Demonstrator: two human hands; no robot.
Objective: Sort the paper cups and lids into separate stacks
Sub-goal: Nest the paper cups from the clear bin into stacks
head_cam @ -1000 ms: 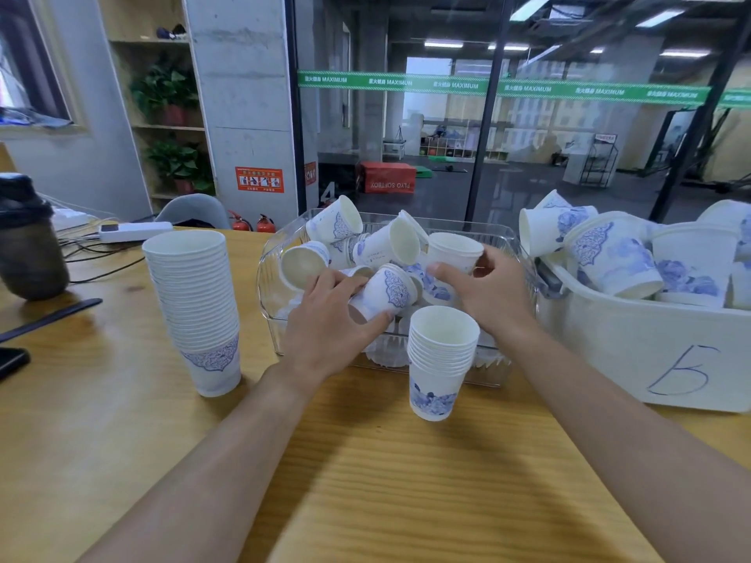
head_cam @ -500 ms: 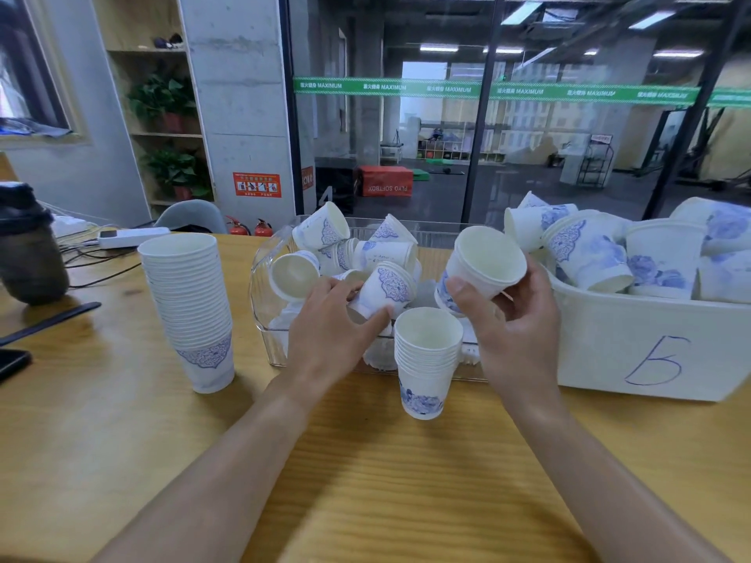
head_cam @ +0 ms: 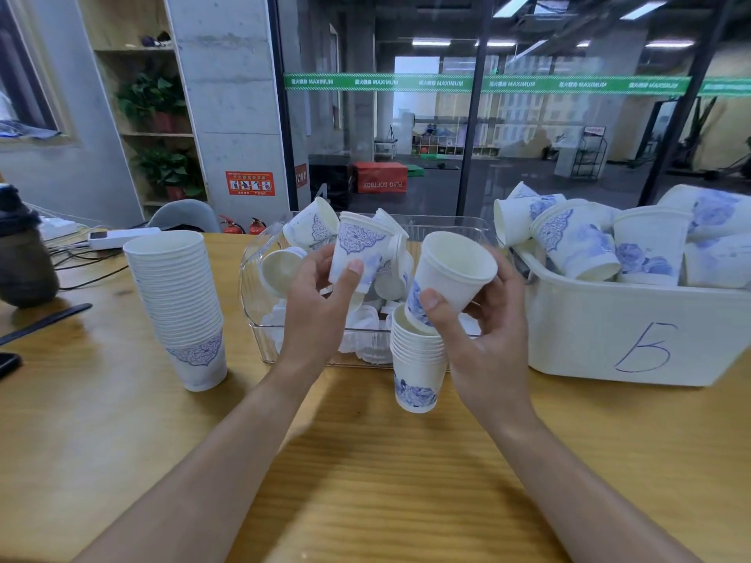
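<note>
Left hand raised, fingers curled gripping; right hand likewise.

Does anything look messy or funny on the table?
Yes: the loose cups in the clear bin and the white bin marked B lie tipped every which way. The tall stack and short stack stand neat, though the cup in the right hand enters the short stack tilted.

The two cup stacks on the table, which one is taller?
The left stack, standing alone beside the clear bin; the short stack sits under the right hand.
</note>
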